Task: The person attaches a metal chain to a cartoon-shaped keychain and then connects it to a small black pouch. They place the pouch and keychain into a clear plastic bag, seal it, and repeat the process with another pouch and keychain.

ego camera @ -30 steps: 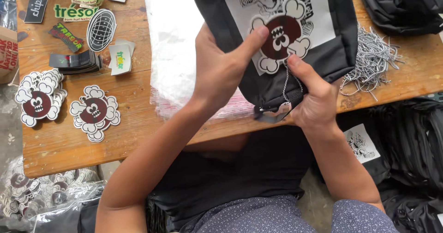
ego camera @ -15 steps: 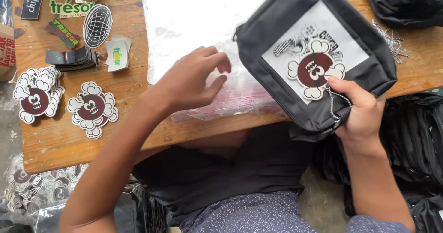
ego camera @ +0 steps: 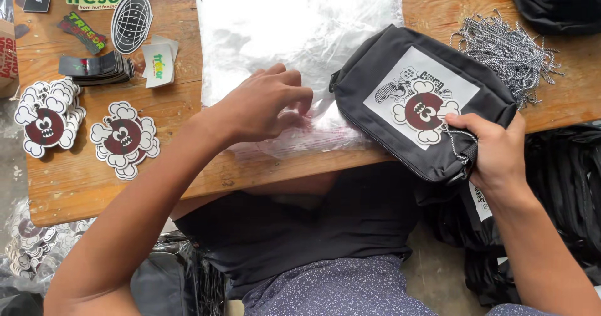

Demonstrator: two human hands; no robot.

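Observation:
My right hand (ego camera: 494, 150) grips the near right corner of a black zip pouch (ego camera: 375, 72) that lies tilted on the wooden table (ego camera: 169, 109). On the pouch sits a white patch with a dark red, flower-edged face tag (ego camera: 424, 111), hung on a thin beaded chain by my fingers. My left hand (ego camera: 266, 106) rests with fingertips on a stack of clear plastic bags (ego camera: 294, 34), just left of the pouch, pinching at the near edge of the top bag.
Piles of matching dark red face tags (ego camera: 47, 119) (ego camera: 124, 137) lie at the table's left, with assorted stickers (ego camera: 131, 15) behind them. A heap of beaded chains (ego camera: 507, 50) sits at the right. More black pouches (ego camera: 563, 178) are stacked below the table edge.
The pouch has swung further right and down onto the table in my right hand. My left hand has let go of it and dropped onto the clear plastic bags.

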